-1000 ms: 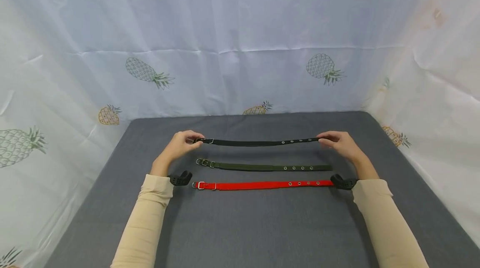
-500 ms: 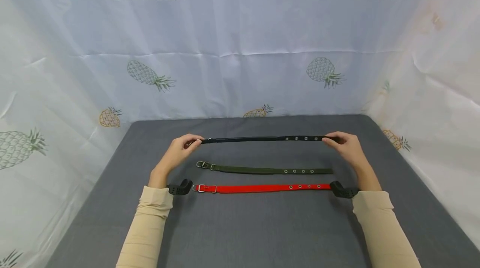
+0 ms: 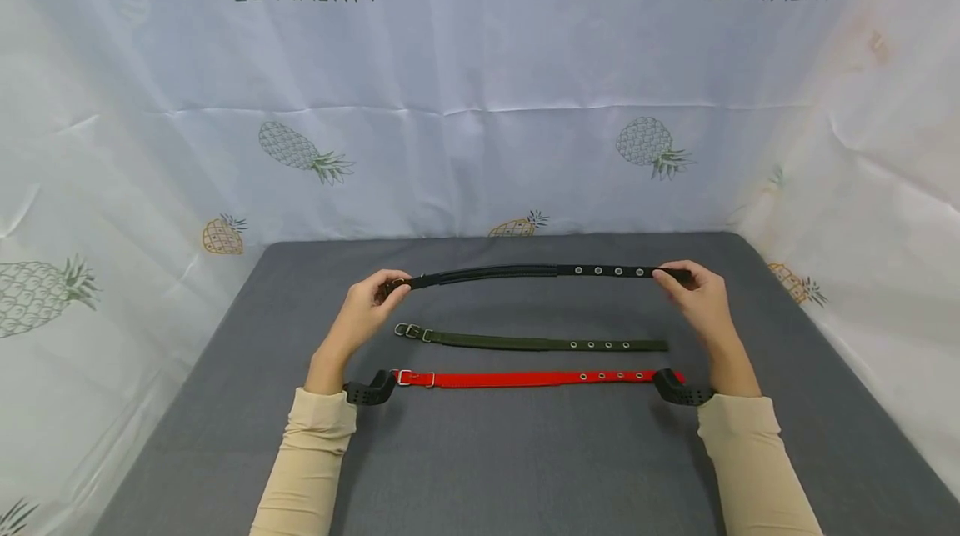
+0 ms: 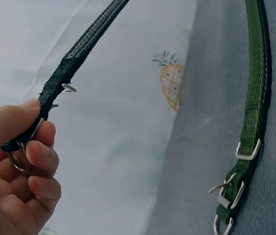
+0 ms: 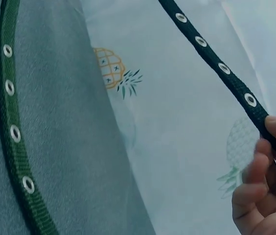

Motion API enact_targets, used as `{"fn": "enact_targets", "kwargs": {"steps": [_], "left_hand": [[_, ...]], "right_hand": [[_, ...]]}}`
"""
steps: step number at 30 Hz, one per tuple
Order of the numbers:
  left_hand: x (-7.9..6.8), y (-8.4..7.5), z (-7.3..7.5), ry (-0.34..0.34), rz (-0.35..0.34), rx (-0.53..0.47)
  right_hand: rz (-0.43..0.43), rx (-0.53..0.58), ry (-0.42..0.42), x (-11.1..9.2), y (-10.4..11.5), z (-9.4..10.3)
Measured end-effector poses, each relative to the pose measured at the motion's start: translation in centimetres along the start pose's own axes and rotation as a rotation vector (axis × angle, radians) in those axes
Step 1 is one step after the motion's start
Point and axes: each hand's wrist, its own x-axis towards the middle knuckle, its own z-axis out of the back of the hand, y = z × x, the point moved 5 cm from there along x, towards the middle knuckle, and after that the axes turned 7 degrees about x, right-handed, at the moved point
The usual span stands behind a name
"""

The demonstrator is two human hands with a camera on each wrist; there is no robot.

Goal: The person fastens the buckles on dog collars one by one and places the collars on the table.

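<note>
A black webbing collar [image 3: 495,272] stretches between my two hands at the far part of the table, bowing slightly upward in the middle. My left hand [image 3: 360,311] pinches its buckle end between thumb and fingers; the metal ring [image 4: 19,161] pokes out beneath the thumb. At the other end, my right hand [image 3: 703,303] pinches the strap just past the last of several metal eyelets [image 5: 250,100]. Nearer to me lies a green collar [image 3: 495,343], buckle at left and eyelets at right. In front of that is a red collar [image 3: 495,379], laid the same way.
The grey tabletop [image 3: 510,461] ends at a white curtain [image 3: 480,169] printed with pineapples, which also hangs at both sides. Black wrist mounts [image 3: 372,388] on both arms overlap the red collar's ends in the head view.
The black collar sagged a second ago, then showed edge-on; now it arches up with its flat side and eyelets facing me. My right hand has shifted slightly right. Green and red collars lie still.
</note>
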Motion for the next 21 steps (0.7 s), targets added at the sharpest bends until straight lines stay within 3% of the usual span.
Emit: {"fn": "enact_targets", "kwargs": {"steps": [5,10,21], "left_hand": [[0.0,-0.4,-0.1,-0.031,-0.014,-0.027],[0.1,-0.7,0.0,-0.055,-0.022,-0.038],[0.2,-1.8,0.0,-0.09,-0.071,-0.077]], "right_hand": [[-0.027,0.198,0.007,-0.4,1.2,-0.3],[0.03,0.355,-0.001,-0.3,1.4,-0.6],[0.103,0.477,0.008,-0.8,2.6,-1.9]]}}
